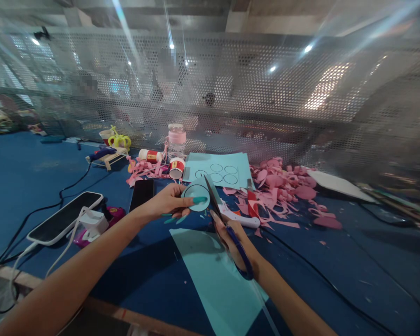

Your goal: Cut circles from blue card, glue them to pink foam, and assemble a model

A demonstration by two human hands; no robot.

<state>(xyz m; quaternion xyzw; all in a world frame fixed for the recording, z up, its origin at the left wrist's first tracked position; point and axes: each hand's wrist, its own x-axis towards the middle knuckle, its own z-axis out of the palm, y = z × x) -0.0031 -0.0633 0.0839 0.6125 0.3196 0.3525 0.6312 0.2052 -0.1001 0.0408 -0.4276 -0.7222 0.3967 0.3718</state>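
Note:
Between thumb and fingers, my left hand [173, 203] pinches a light blue paper circle [195, 192] with a black line drawn along its edge. My right hand [233, 242] is closed around a pair of scissors [236, 245] with dark blue handles. Their blades point up and stand at the circle's right edge. Below my hands a light blue sheet of paper [217, 284] lies on the blue tabletop. Farther back rest more blue sheets [238, 161], the top one marked with several drawn circles. A white-handled tool [241, 219] lies just behind the scissors, partly hidden.
Pink paper scraps [276, 186] are heaped at the right, with more [145, 169] beside paper cups [177, 168] and a clear bottle [177, 140]. At left are a phone [66, 217] on a cable, a white charger [93, 223] and a glue gun [103, 151]. A perforated screen [210, 93] stands behind.

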